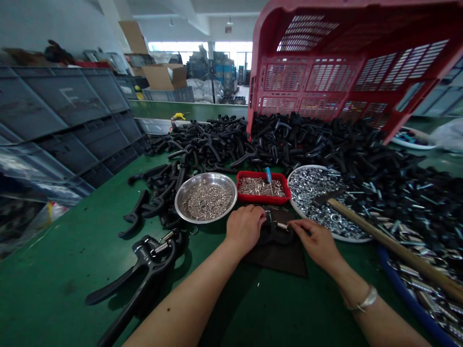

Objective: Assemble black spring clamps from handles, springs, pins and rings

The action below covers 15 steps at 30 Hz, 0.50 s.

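We grip a black clamp (280, 237) with our left hand (245, 229). Our right hand (319, 241) pinches at its coil spring's (281, 225) end.

Both hands closed and close together

From my remote seat I see two bare arms rise from the bottom of the head view and slant inward. The left arm (191, 294) runs up and to the right, a small dark spot on its skin. Its wrist (231, 245) looks nearly straight, and the left hand (246, 229) lies back upward, fingers curled over and gripping at the tips; I can't make out the thumb clearly.

The right arm (383, 315) runs up and to the left. I read the right hand (318, 241) as a fine pinch: thumb and forefinger reach left and meet at the tips, the other fingers folded behind. The fingertips of both hands are near each other, apart.
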Each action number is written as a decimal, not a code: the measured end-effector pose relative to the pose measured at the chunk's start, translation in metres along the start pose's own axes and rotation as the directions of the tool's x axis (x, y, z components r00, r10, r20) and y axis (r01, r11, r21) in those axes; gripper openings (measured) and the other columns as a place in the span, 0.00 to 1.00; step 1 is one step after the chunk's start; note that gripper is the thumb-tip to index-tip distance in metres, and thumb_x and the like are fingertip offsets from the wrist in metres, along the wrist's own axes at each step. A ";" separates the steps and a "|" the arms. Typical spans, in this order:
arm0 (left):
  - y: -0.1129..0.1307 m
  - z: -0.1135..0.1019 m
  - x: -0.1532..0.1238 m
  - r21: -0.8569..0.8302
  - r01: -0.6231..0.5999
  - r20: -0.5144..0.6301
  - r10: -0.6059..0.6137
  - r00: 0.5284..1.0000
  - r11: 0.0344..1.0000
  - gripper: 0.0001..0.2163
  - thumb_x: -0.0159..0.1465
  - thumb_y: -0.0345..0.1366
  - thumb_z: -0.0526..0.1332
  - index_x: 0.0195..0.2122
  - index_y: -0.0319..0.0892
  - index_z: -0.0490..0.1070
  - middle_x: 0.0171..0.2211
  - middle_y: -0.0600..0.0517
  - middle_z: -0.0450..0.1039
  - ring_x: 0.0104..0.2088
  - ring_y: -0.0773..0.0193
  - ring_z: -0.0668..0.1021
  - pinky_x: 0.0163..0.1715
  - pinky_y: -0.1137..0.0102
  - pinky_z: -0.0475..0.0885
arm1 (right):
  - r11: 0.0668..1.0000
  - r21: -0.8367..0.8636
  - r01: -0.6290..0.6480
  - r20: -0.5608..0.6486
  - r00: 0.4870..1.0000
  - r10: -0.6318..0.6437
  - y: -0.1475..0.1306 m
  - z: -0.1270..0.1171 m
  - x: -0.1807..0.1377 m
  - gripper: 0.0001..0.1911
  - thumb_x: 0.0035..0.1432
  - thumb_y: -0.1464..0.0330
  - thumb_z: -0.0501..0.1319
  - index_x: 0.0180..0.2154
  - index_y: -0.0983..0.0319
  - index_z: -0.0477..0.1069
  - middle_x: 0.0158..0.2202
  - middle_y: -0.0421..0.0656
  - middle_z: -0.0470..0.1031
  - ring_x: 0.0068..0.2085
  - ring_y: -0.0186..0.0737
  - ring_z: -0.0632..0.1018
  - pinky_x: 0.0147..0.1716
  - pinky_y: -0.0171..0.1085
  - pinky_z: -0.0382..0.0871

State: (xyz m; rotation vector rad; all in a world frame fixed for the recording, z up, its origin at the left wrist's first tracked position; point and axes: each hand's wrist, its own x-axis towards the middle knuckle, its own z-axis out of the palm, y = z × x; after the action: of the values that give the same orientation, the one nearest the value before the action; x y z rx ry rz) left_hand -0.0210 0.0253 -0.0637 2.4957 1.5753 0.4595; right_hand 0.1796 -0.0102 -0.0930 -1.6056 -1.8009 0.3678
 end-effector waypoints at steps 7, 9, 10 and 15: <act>0.002 0.000 0.000 0.007 0.020 0.010 -0.020 1.000 1.000 0.08 0.63 0.40 0.51 0.38 0.46 0.66 0.36 0.53 0.69 0.38 0.62 0.71 0.35 0.68 0.64 | 0.997 -0.055 0.063 -0.060 0.996 -0.066 -0.003 0.003 -0.003 0.12 0.56 0.64 0.53 0.33 0.61 0.72 0.32 0.45 0.76 0.35 0.41 0.75 0.35 0.39 0.68; 0.003 0.000 0.000 0.010 0.019 0.012 -0.019 1.000 1.000 0.08 0.63 0.40 0.51 0.38 0.46 0.66 0.36 0.53 0.69 0.38 0.62 0.71 0.35 0.68 0.64 | 0.995 -0.071 0.069 -0.077 0.994 -0.074 -0.002 0.003 -0.004 0.11 0.57 0.64 0.53 0.33 0.61 0.72 0.32 0.45 0.76 0.35 0.41 0.75 0.35 0.39 0.68; 0.003 0.000 0.000 0.013 0.023 0.013 -0.023 1.000 1.000 0.08 0.63 0.39 0.51 0.38 0.46 0.66 0.36 0.53 0.69 0.38 0.62 0.71 0.35 0.68 0.64 | 0.994 -0.082 0.077 -0.084 0.993 -0.084 -0.001 0.003 -0.004 0.11 0.57 0.64 0.53 0.33 0.61 0.72 0.31 0.45 0.76 0.35 0.40 0.75 0.35 0.38 0.68; 0.003 0.001 0.000 0.025 0.023 -0.005 -0.023 1.000 0.999 0.08 0.63 0.39 0.50 0.39 0.46 0.65 0.36 0.52 0.69 0.37 0.61 0.71 0.34 0.68 0.63 | 0.955 -0.201 0.216 -0.067 0.970 -0.234 -0.001 0.002 -0.003 0.10 0.57 0.67 0.52 0.32 0.62 0.71 0.29 0.44 0.74 0.33 0.39 0.74 0.33 0.37 0.68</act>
State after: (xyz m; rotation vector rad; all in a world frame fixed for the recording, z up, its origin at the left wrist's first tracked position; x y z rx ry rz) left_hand -0.0183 0.0236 -0.0642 2.4939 1.6196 0.4455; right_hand 0.1773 -0.0127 -0.0949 -1.4953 -1.9725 0.0156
